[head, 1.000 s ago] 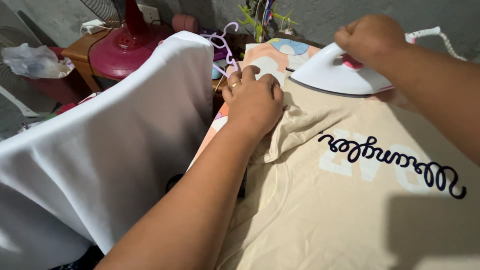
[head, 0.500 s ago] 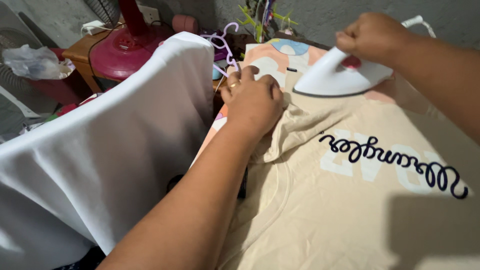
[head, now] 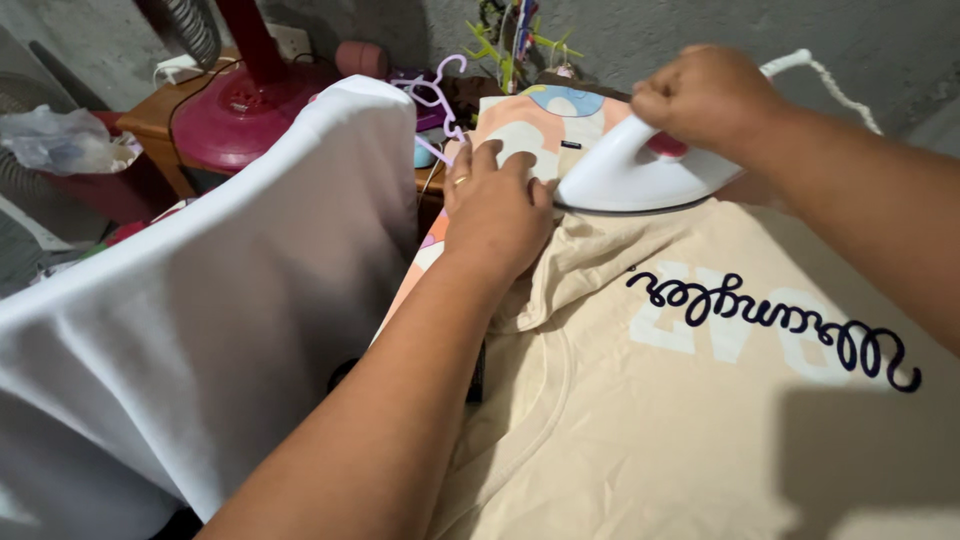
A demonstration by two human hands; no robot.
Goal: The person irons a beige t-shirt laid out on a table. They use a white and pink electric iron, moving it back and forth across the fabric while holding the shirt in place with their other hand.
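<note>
the right hand (head: 712,100) is closed around the handle of a white clothes iron (head: 640,175), whose soleplate rests on the upper edge of a beige t-shirt (head: 640,420) spread over a patterned ironing board (head: 545,120). the left hand (head: 497,205) lies flat, fingers spread, holding nothing, pressing the shirt's fabric just beside the iron's tip. a white garment (head: 200,310) hangs to the left, near a red fan base (head: 250,110) and purple hangers (head: 432,95).
</note>
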